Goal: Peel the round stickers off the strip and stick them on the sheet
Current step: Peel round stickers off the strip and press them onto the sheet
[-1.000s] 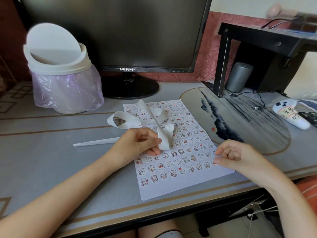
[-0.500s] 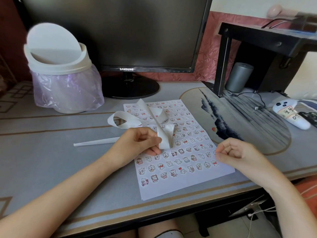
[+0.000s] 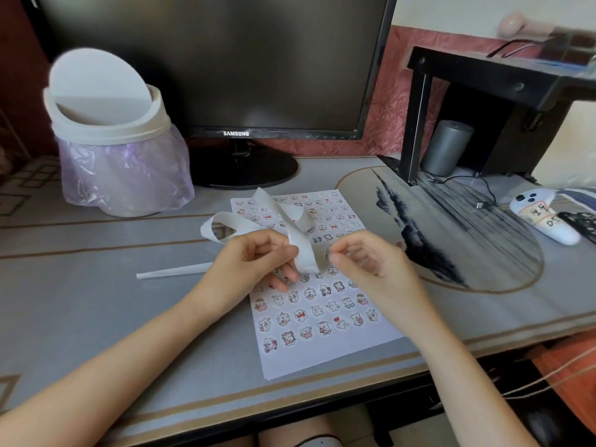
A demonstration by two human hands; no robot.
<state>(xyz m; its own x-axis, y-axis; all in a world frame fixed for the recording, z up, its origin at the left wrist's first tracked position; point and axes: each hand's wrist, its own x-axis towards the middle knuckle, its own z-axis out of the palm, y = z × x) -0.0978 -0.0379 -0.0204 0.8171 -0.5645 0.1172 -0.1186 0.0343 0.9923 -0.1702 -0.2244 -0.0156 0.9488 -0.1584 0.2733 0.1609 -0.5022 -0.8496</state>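
Note:
A white sheet (image 3: 325, 353) covered with rows of small cartoon stickers lies on the desk in front of me. A long white backing strip (image 3: 301, 250) curls in loops above its upper half. My left hand (image 3: 254, 262) holds the strip's hanging end between thumb and fingers, just above the sheet. My right hand (image 3: 364, 262) is right beside that end, thumb and forefinger pinched together at the strip's edge. Whether a sticker (image 3: 329, 254) sits between those fingertips is too small to tell for sure.
A swing-lid bin (image 3: 106, 137) with a purple bag stands at the back left, a monitor (image 3: 238, 91) behind the sheet. A thin white rolled stick (image 3: 171, 271) lies left of my left hand. A round painted mat (image 3: 451, 240), black shelf (image 3: 483, 91) and white controller (image 3: 541, 221) are to the right.
My right hand has moved left and up from the sheet's right edge to the strip's end. My left hand has lifted the strip slightly.

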